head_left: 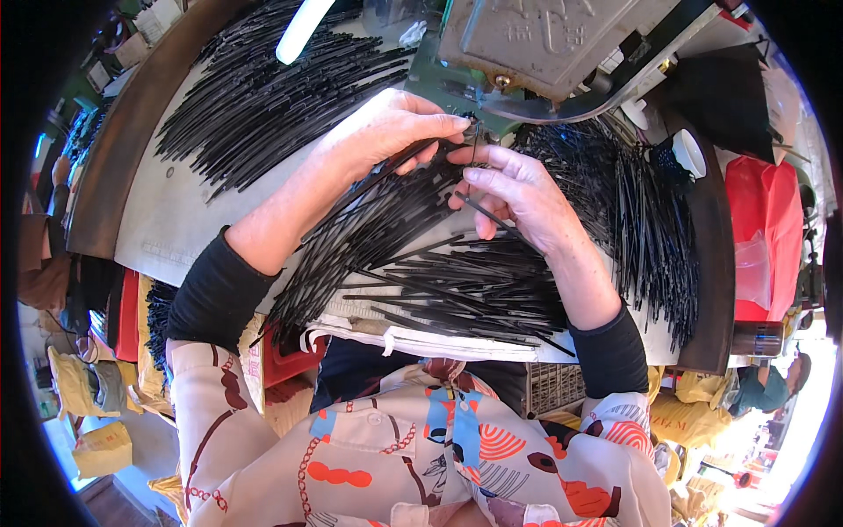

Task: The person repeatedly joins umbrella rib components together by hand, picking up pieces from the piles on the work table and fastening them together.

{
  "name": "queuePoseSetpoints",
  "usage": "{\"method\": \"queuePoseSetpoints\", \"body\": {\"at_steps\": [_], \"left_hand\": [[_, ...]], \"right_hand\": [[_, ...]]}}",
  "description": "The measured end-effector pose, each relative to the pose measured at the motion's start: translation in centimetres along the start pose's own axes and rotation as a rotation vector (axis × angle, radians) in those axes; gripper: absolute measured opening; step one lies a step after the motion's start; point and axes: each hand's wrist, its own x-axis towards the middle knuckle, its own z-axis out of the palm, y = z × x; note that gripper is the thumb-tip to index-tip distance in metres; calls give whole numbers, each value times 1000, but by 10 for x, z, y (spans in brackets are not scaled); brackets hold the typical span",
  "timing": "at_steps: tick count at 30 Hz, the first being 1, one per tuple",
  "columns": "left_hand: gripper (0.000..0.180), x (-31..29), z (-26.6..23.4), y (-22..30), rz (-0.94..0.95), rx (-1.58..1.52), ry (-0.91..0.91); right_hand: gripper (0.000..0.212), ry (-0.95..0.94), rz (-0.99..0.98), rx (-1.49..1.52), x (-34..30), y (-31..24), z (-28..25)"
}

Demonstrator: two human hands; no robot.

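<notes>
Patterned cream fabric with red and blue shapes, the person's shirt [421, 457], fills the bottom of the view, with black sleeves [215, 294] running up from it. Just above, a loose heap of thin black rods [457, 285] lies fanned across the pale cloth-covered counter [162, 215], most of them pointing left and right.

Both hands meet at the top of that heap, right below a grey metal machine [544, 39]. The left hand [386, 132] is curled over a slanting bundle of black rods [351, 237] that runs down toward the person's lap, its fingertips closed on the upper ends of the rods. The right hand [518, 193] pinches a single rod [487, 215] between thumb and fingers, close to the left hand's fingertips and nearly touching them.

A second large pile of black rods [255, 97] lies on the counter to the upper left, well apart from the hands. A third mass of rods [641, 211] stands thickly on the right, just beside the right hand. A white tube light [303, 31] shines above the upper-left pile. A red plastic bag [764, 228] sits at the far right edge.
</notes>
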Motion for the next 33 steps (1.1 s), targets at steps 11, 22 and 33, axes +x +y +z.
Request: {"method": "queuePoseSetpoints", "body": {"at_steps": [11, 22, 33], "left_hand": [[40, 1, 2, -4, 64, 93, 11], [36, -4, 6, -6, 87, 184, -139], [30, 3, -12, -11, -41, 249, -315]], "right_hand": [[33, -154, 22, -65, -7, -3, 1], [21, -34, 42, -205, -3, 5, 9], [35, 61, 52, 150, 1, 5, -19]]}}
